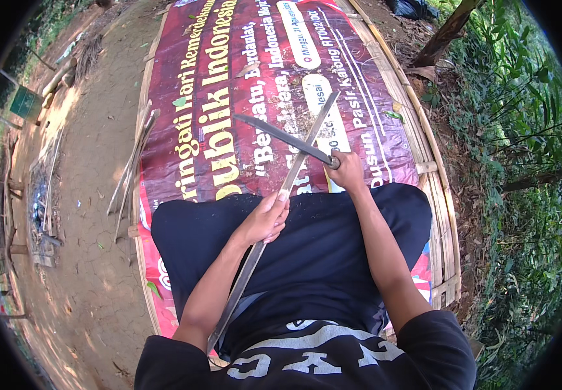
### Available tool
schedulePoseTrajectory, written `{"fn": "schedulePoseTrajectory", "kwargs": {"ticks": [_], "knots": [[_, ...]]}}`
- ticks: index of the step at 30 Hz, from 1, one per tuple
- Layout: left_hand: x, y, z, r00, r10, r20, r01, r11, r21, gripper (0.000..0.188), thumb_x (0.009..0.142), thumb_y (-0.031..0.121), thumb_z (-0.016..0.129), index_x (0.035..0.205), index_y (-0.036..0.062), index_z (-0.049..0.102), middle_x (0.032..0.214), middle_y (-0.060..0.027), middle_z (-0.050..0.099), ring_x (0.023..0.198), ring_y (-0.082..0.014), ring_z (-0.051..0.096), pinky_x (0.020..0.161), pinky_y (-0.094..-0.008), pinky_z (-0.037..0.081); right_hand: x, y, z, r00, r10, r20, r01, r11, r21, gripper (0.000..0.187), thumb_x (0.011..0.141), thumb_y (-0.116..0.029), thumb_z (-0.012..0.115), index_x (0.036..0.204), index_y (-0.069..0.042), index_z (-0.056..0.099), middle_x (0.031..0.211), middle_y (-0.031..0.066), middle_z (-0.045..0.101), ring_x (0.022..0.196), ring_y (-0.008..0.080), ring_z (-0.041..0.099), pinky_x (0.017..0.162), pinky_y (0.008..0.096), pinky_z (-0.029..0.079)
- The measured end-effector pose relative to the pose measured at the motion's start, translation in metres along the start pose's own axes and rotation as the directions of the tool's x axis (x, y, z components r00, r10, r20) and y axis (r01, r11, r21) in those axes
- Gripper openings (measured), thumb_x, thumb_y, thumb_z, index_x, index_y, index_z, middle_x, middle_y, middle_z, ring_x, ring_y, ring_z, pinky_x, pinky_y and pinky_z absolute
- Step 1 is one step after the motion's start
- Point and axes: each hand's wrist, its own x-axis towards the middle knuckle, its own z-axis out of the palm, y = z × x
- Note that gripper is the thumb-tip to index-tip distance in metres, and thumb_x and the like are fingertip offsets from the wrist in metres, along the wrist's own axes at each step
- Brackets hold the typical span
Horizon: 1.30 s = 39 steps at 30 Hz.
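My left hand (266,220) is wrapped round a long, flat bamboo strip (242,273). The strip slants from beside my left hip, over my lap, to a far end above the printed banner. In my right hand (347,171) is the short handle of a machete (281,134), its dark blade pointing to the far left. The blade crosses the strip a little beyond my left hand and appears to touch it. Small pale shavings or crumbs lie on the red banner (196,110) around the crossing.
I sit cross-legged on a bamboo platform (447,214) covered by the banner. Several thin sticks (133,159) lean at its left edge. Bare earth (92,214) stretches to the left; dense green plants (521,143) and a tree trunk (447,32) stand to the right.
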Motion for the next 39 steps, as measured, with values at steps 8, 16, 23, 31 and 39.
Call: {"fn": "schedulePoseTrajectory", "kwargs": {"ticks": [8, 16, 23, 31, 39], "knots": [[-0.004, -0.007, 0.006, 0.999, -0.047, 0.002, 0.047, 0.999, 0.026, 0.034, 0.112, 0.04, 0.033, 0.1, 0.009, 0.042, 0.064, 0.0046, 0.033, 0.039, -0.0035, 0.03, 0.032, -0.0214, 0.03, 0.014, 0.037, 0.016, 0.959, 0.213, -0.185, -0.194, 0.974, 0.116, 0.026, 0.081, -0.02, 0.065, 0.069, 0.003, 0.063, 0.063, 0.0231, 0.062, 0.063, 0.0457, 0.06, 0.063, 0.0501, 0.049], [0.002, -0.005, -0.013, 0.986, 0.091, -0.141, -0.063, 0.98, 0.191, 0.032, 0.111, 0.038, 0.039, 0.101, 0.0079, 0.044, 0.063, 0.0022, 0.041, 0.04, -0.0046, 0.038, 0.033, -0.0262, 0.033, 0.004, -0.017, 0.011, 0.974, 0.224, 0.043, -0.223, 0.975, -0.013, 0.024, 0.079, -0.024, 0.066, 0.075, 0.0, 0.068, 0.07, 0.0272, 0.064, 0.071, 0.0478, 0.065, 0.069, 0.0538, 0.052], [0.018, -0.021, -0.026, 0.799, 0.55, -0.245, -0.173, 0.599, 0.782, 0.024, 0.107, 0.02, 0.049, 0.105, -0.0034, 0.052, 0.066, -0.0176, 0.056, 0.057, -0.0345, 0.057, 0.056, -0.044, 0.045, -0.009, -0.05, 0.016, 0.98, 0.043, 0.196, -0.062, 0.994, 0.089, 0.023, 0.081, -0.024, 0.068, 0.078, -0.001, 0.069, 0.07, 0.0256, 0.065, 0.07, 0.0465, 0.065, 0.068, 0.0532, 0.052], [0.013, -0.016, -0.019, 0.803, 0.524, -0.285, -0.124, 0.614, 0.779, 0.02, 0.104, 0.011, 0.051, 0.11, -0.0078, 0.053, 0.077, -0.0331, 0.062, 0.078, -0.0536, 0.061, 0.065, -0.0546, 0.045, -0.028, -0.068, 0.032, 0.95, -0.111, 0.292, 0.114, 0.993, 0.008, 0.02, 0.078, -0.026, 0.071, 0.078, -0.007, 0.07, 0.067, 0.022, 0.066, 0.067, 0.0435, 0.066, 0.066, 0.0517, 0.054], [0.012, -0.007, -0.013, 0.851, 0.448, -0.272, -0.026, 0.554, 0.832, 0.019, 0.102, 0.006, 0.049, 0.099, -0.0134, 0.048, 0.07, -0.0352, 0.058, 0.07, -0.0526, 0.063, 0.061, -0.0575, 0.044, -0.006, -0.049, 0.029, 0.971, 0.065, 0.231, -0.054, 0.997, -0.055, 0.021, 0.078, -0.025, 0.073, 0.078, -0.005, 0.07, 0.068, 0.024, 0.066, 0.069, 0.0449, 0.067, 0.067, 0.0526, 0.054]]}}
